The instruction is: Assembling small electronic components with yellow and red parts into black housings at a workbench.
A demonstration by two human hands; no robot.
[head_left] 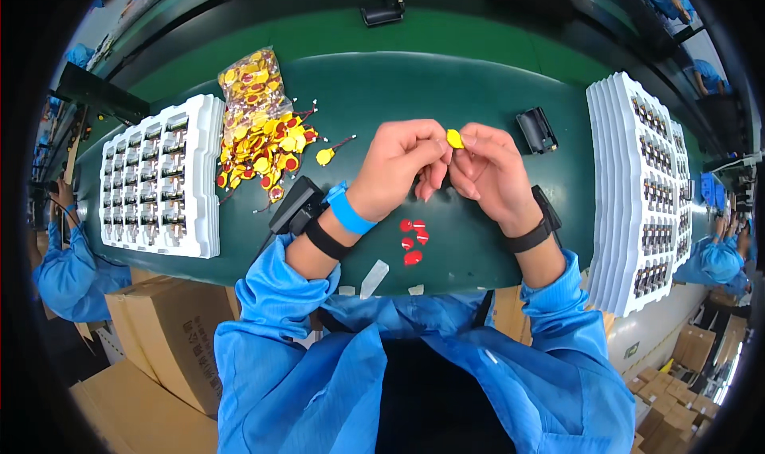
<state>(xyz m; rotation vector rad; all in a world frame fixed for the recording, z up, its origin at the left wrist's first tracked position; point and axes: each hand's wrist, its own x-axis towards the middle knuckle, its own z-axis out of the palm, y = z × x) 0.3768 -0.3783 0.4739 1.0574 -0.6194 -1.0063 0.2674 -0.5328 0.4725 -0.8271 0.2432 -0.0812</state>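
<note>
Over the middle of the green table, both hands come together at a small yellow disc (454,139), which looks like one of the wired coin cells. My left hand (408,159) is closed, with thumb and forefinger at the disc's left edge. On the other side, the thumb and forefinger of my right hand (492,167) pinch it. Any wires on this disc are hidden by the fingers. Several small red film pieces (412,258) lie below my hands. A loose yellow coin cell (325,157) with a wire lead rests left of my left hand.
Left of centre is a pile of yellow and red wired cells (267,155), with a filled clear bag (253,83) behind it. White trays of small assemblies (159,183) stand left, and stacked trays (629,191) right. Black holders (536,130) and a translucent strip (374,279) lie about.
</note>
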